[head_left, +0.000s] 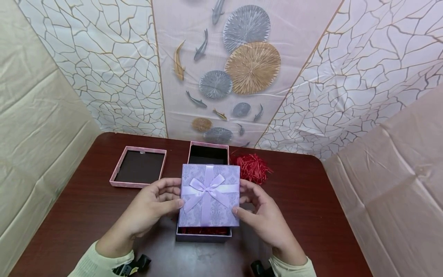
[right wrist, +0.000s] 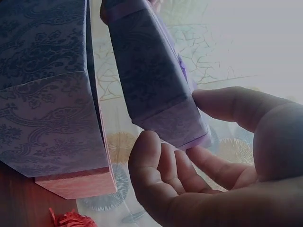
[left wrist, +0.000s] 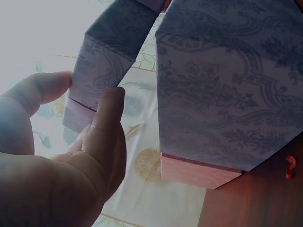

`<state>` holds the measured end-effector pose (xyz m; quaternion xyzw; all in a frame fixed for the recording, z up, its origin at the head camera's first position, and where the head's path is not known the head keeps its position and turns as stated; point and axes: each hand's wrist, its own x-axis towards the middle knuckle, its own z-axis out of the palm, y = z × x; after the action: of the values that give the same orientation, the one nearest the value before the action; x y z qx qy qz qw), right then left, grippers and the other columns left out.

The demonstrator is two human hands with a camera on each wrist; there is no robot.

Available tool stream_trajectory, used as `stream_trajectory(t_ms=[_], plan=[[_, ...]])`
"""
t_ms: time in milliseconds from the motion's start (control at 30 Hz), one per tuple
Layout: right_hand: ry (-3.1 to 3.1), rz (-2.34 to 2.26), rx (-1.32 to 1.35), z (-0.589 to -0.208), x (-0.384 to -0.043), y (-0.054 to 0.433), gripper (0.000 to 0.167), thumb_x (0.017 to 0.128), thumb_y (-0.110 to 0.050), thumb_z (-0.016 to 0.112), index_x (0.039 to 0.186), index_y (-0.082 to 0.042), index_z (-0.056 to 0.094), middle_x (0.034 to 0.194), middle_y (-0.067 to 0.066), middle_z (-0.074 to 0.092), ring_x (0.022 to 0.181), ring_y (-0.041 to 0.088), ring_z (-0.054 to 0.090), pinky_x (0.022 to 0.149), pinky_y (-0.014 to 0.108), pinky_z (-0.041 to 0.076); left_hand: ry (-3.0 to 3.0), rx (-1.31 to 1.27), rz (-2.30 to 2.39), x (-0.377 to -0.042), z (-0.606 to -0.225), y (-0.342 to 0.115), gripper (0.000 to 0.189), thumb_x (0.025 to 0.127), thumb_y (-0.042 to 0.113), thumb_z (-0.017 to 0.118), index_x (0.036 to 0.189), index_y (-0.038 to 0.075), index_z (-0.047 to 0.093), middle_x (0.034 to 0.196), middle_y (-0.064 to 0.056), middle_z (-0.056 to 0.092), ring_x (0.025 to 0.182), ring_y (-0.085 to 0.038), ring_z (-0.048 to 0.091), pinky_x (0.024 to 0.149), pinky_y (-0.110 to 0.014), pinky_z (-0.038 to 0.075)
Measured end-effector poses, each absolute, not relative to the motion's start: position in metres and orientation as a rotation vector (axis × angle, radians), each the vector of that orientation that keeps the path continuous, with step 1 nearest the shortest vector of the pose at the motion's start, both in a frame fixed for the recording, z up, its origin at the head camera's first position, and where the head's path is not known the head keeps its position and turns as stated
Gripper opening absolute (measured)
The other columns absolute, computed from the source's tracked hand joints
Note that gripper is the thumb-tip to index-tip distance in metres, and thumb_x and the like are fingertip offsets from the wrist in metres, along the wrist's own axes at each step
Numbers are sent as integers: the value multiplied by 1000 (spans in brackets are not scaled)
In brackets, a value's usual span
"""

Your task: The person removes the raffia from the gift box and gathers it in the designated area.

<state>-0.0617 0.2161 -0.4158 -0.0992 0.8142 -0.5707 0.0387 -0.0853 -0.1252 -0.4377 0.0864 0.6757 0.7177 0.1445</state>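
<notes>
1. Clock centred on the ribboned lilac lid (head_left: 210, 196), folks: away at ten o'clock lies a shallow pink-edged lid (head_left: 140, 166), dark inside facing up, nobody touching it
2. Here's the left hand (head_left: 150, 204) at nine o'clock, part-closed, thumb and fingers pinching the lilac lid by its side, open no wider than that edge needs
3. Dead centre, the lilac lid itself, bow up, held over a purple box (head_left: 204, 238) whose front wall peeps out at six o'clock, red shreds (head_left: 207, 230) inside; the wrist views show a gap between the two
4. At twelve, just beyond, a pink-rimmed box (head_left: 209, 144), black within
5. A tangle of red paper (head_left: 253, 168) at two
6. And the right hand (head_left: 263, 213) at four, part-closed too, pinching the lid's other side
7. Lid-over-box is the step, I reckon; going on or coming off, I can't tell! If on, the next move calls for squaring corners, then lowering both sides evenly
</notes>
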Motion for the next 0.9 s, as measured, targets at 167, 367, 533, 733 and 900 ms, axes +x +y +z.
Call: stream_trajectory(t_ms=[167,367,533,733,900], plan=[[2527,-1785,-345,-415,-62,216,63,95,-3,87,152,-8,62,129,17,69,111,26,71,98,25,61,2143,334,2009,-85,-439,-127,60,95,7,89,149,-1,63,125,-19,68,107,-23,74,92,-24,64],[2307,-1965,-223,-412,-61,213,49,103,1,74,149,2,60,124,19,62,107,20,69,94,34,68,2280,401,1963,-86,-441,-126,58,92,6,90,145,6,68,122,-13,73,110,-23,74,101,-23,61],[2110,-2136,-145,-407,-59,211,38,111,-2,61,147,11,55,126,17,63,112,20,72,98,43,69,2303,426,1993,-84,-439,-125,57,91,3,91,143,9,69,120,-11,73,110,-22,74,98,-24,63],[2050,-2261,-77,-408,-58,208,18,118,-12,57,125,1,65,114,9,70,104,16,76,94,39,70,2232,450,2091,-77,-430,-121,58,88,-7,88,141,6,68,125,-15,68,114,-20,72,96,-32,68],[2064,-2285,-95,-413,-59,207,14,119,-13,56,117,-6,67,119,5,73,111,15,77,97,36,68,2281,530,2106,-73,-429,-117,59,86,-12,86,139,6,68,124,-13,70,114,-15,72,97,-31,67]])
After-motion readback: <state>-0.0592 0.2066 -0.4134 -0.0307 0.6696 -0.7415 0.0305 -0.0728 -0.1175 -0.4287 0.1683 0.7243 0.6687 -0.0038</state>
